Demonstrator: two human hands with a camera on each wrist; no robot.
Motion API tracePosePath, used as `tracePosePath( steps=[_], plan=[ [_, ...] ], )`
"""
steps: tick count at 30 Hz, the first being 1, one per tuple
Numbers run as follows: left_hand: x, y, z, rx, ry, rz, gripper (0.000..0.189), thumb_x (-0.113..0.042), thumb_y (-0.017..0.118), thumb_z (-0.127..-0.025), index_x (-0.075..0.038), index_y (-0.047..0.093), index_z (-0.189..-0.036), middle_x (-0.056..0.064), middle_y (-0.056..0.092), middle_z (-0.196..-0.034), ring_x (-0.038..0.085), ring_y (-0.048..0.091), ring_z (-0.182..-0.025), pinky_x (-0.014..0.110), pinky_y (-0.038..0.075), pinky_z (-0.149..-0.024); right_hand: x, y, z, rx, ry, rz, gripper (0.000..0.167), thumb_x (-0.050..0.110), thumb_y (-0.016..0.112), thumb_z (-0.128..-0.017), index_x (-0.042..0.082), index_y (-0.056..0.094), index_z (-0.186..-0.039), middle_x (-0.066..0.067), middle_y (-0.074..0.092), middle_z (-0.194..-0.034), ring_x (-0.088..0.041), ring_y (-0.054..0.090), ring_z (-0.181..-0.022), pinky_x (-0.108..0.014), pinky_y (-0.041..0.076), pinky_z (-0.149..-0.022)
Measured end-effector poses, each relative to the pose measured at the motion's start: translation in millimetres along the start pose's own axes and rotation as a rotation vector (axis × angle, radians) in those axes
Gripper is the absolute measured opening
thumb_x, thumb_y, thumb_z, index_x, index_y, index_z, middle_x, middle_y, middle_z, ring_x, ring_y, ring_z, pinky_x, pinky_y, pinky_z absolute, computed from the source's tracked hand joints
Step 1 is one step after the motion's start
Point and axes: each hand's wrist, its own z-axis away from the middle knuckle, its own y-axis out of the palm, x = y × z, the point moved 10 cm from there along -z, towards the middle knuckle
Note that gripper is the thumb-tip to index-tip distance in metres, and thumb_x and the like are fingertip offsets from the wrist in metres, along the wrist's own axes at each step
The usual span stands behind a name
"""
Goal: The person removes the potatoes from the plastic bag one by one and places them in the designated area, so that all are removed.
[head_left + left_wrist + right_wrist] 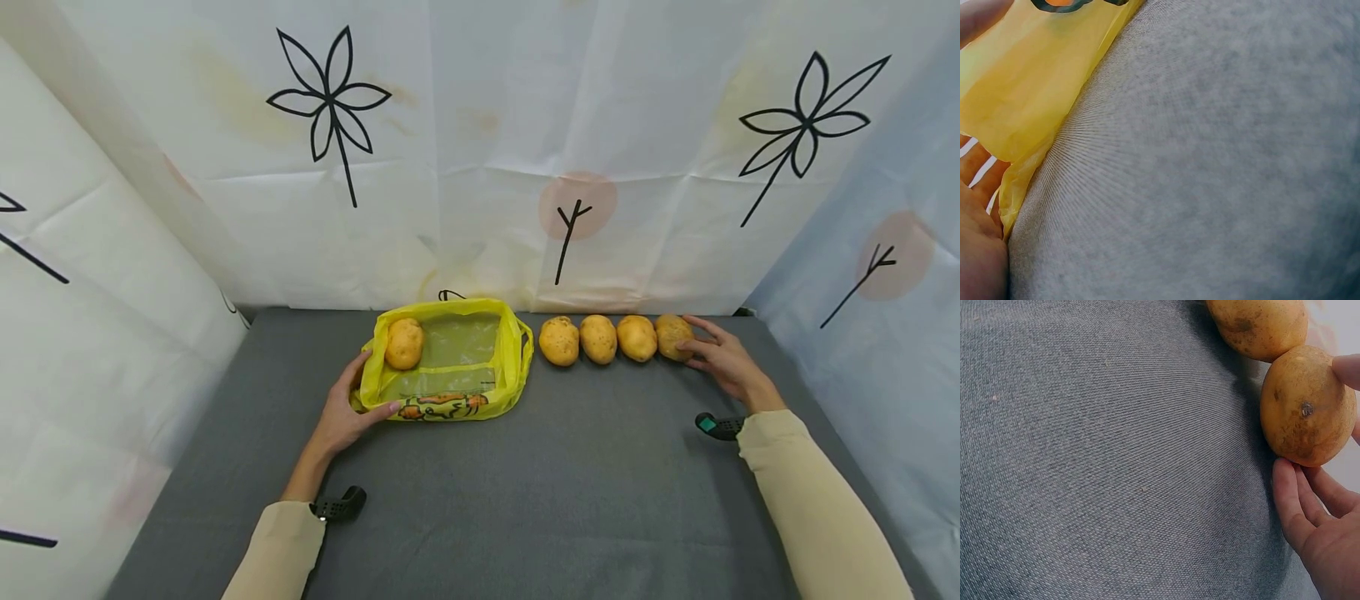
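Note:
A yellow plastic bag point(517, 367) lies with its wide mouth facing up, and a single potato point(404, 343) is inside at its left end. My left hand point(341, 417) holds the bag's near left corner, the thumb along the front and the fingers at the left side. In the left wrist view, yellow plastic point(1029, 81) lies between thumb and fingers. To the right of the bag, several potatoes point(598, 339) form a row. My right hand point(723, 360) grips the rightmost potato point(1307, 409) between thumb and fingers; it touches its neighbour point(1263, 328).
A dark grey cloth point(555, 492) covers the table. White printed fabric point(480, 125) hangs behind the potatoes and bag, with more fabric on both sides. Each wrist wears a black strap with a small device point(341, 505).

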Motion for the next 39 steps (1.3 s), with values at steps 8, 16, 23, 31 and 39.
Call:
tracePosePath(
  steps=[8, 16, 23, 31, 39],
  plan=[
    [-0.1, -0.3, 0.6, 0.002, -0.004, 0.003, 0.098, -0.021, 0.082, -0.085, -0.011, 0.023, -0.162, 0.019, 0.036, -0.156, 0.031, 0.046, -0.128, 0.038, 0.04, -0.099, -0.8, 0.2, -0.5, 0.007, 0.003, 0.019, 0.077, 0.025, 0.055, -0.107, 0.015, 0.005, -0.165, -0.031, 0.006, -0.164, -0.045, 0.022, -0.145, -0.058, 0.03, -0.112],
    [0.1, -0.3, 1.0, 0.004, -0.008, -0.002, 0.098, -0.02, 0.082, -0.085, -0.01, 0.022, -0.162, 0.019, 0.038, -0.154, 0.031, 0.047, -0.127, 0.036, 0.041, -0.099, -1.1, 0.9, -0.8, 0.012, 0.003, 0.033, 0.082, 0.024, 0.059, -0.105, 0.016, 0.004, -0.165, -0.033, 0.003, -0.163, -0.046, 0.025, -0.142, -0.059, 0.03, -0.112],
    [-1.2, -0.1, 1.8, 0.002, -0.006, 0.011, 0.098, -0.016, 0.081, -0.085, -0.01, 0.022, -0.162, 0.02, 0.038, -0.154, 0.032, 0.047, -0.127, 0.038, 0.041, -0.099, -1.0, 1.0, -2.7, 0.005, 0.002, 0.057, 0.085, 0.029, 0.062, -0.103, 0.015, 0.005, -0.165, -0.033, 0.011, -0.162, -0.039, 0.038, -0.133, -0.055, 0.036, -0.109],
    [-2.2, 0.2, -0.1, 0.004, -0.003, 0.013, 0.097, -0.013, 0.081, -0.085, -0.008, 0.022, -0.162, 0.021, 0.037, -0.155, 0.032, 0.047, -0.128, 0.027, 0.04, -0.096, 1.4, 0.6, -0.2, 0.006, -0.007, 0.056, 0.084, 0.031, 0.062, -0.103, 0.017, 0.006, -0.165, -0.034, 0.006, -0.163, -0.046, 0.03, -0.14, -0.047, 0.042, -0.104],
    [-0.7, -0.5, 1.4, -0.002, -0.01, 0.004, 0.097, -0.018, 0.082, -0.085, -0.01, 0.023, -0.162, 0.021, 0.035, -0.156, 0.034, 0.045, -0.129, 0.054, 0.039, -0.1, 6.6, -5.8, 7.7, -0.032, -0.024, 0.062, 0.088, 0.034, 0.063, -0.102, 0.013, 0.006, -0.165, -0.034, 0.007, -0.162, -0.05, 0.024, -0.144, -0.054, 0.038, -0.109]
  ],
)
